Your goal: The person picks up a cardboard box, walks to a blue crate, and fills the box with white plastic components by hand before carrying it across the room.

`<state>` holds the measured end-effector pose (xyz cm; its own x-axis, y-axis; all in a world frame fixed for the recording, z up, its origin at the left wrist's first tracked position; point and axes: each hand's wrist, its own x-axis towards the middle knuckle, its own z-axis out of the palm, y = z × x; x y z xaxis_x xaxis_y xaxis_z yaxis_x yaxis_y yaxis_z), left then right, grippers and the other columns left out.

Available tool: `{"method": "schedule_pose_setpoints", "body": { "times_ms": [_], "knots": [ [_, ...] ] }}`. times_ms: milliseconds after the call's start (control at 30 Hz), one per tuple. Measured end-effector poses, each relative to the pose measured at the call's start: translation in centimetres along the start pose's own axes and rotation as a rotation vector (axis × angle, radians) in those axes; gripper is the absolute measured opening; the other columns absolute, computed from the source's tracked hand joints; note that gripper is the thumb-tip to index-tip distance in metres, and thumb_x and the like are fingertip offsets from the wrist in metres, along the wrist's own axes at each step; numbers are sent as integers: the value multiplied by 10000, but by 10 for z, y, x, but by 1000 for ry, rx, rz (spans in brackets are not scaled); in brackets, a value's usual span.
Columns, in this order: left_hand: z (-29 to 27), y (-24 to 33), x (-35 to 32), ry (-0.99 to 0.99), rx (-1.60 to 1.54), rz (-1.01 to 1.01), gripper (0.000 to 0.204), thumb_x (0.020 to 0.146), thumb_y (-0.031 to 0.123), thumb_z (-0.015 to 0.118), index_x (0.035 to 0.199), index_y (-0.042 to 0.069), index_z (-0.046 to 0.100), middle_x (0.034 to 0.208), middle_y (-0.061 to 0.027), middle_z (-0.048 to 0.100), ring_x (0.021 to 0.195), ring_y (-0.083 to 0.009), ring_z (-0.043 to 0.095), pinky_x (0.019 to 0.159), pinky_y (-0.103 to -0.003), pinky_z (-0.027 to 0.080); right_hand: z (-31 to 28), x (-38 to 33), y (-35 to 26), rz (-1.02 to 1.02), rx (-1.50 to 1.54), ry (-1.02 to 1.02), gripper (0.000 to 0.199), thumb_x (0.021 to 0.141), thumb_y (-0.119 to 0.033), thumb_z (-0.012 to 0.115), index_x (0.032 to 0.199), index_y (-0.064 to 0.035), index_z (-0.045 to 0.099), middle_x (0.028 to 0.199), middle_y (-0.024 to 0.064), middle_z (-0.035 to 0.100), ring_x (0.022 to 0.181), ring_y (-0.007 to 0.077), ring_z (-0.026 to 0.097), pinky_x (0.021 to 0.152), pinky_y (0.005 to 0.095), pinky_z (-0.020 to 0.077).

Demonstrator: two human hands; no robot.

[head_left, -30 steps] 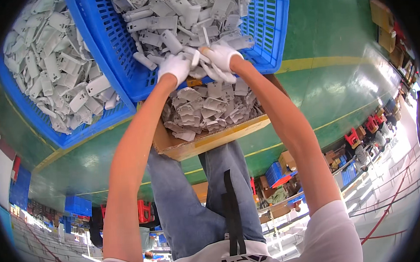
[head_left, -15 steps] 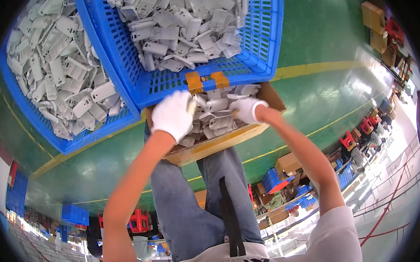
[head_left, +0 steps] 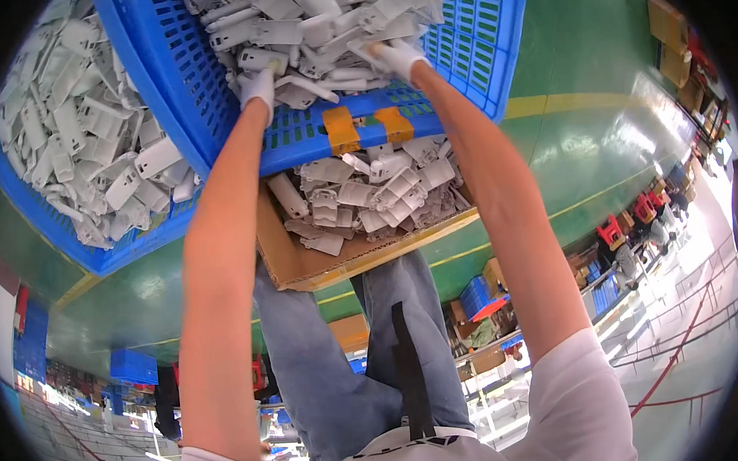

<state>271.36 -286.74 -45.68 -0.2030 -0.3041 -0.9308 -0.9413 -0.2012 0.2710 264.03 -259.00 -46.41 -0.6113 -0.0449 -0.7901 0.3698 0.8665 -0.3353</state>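
Blue plastic crate [head_left: 476,49], lattice walls, heaped with pale grey moulded plastic parts [head_left: 308,25]; both gloved hands are in it. Left hand [head_left: 258,88], white glove, sits on the heap near the crate's near wall, left of centre; fingers curled down among the parts, cannot tell if anything is actually gripped. Right hand [head_left: 395,58], white glove, also on the heap, further right and a bit deeper in; fingers bent over the parts, grip not clear either. Bare forearms run up from the lower edge to the crate, left arm over the crate's near-left corner.

Two strips of orange tape [head_left: 343,130] on the crate's near wall, side by side, between the two wrists.

Cardboard box [head_left: 304,267], shallow, brown, sits just below the crate's near wall, over the person's lap; it holds a smaller pile of the same grey parts [head_left: 375,192], mostly toward the box's far side, near edge of the box bare.

Second blue crate [head_left: 95,253] at left, touching or just beside the first, also full of grey parts.

Green floor [head_left: 598,143] with yellow line beyond. Blue jeans [head_left: 327,383] and white shirt at bottom.
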Motion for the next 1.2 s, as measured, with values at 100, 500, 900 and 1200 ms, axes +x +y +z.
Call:
{"method": "schedule_pose_setpoints", "body": {
  "times_ms": [100,500,900,1200],
  "knots": [
    [-74,19,46,-269,60,56,503,893,267,500,1308,-12,447,1219,-116,552,1145,-202,512,926,-332,436,18,20,-87,-114,86,-280,657,776,-526,607,1315,-160,517,1281,237,527,1177,371,505,982,383,401],
    [-11,73,-135,-703,516,445,274,818,111,607,1088,69,622,1054,-77,637,1005,-185,584,871,-292,435,-70,-138,-136,-178,-300,-270,365,667,-330,601,934,-109,715,920,168,686,834,325,669,732,417,531],
    [-32,27,-221,-929,1499,453,812,796,313,651,1436,110,194,1165,-240,577,1036,-416,564,875,-470,456,-117,-232,-109,209,-571,-735,612,857,-427,491,1414,-193,398,1489,77,330,1326,366,352,1018,667,252],
    [-54,93,-44,321,987,628,640,889,396,590,1355,7,387,1338,-236,438,1246,-386,408,1040,-434,348,-134,-63,-112,-4,67,253,507,790,-401,559,1206,-111,562,1208,253,536,1015,372,606,857,426,495]
  ]
}}
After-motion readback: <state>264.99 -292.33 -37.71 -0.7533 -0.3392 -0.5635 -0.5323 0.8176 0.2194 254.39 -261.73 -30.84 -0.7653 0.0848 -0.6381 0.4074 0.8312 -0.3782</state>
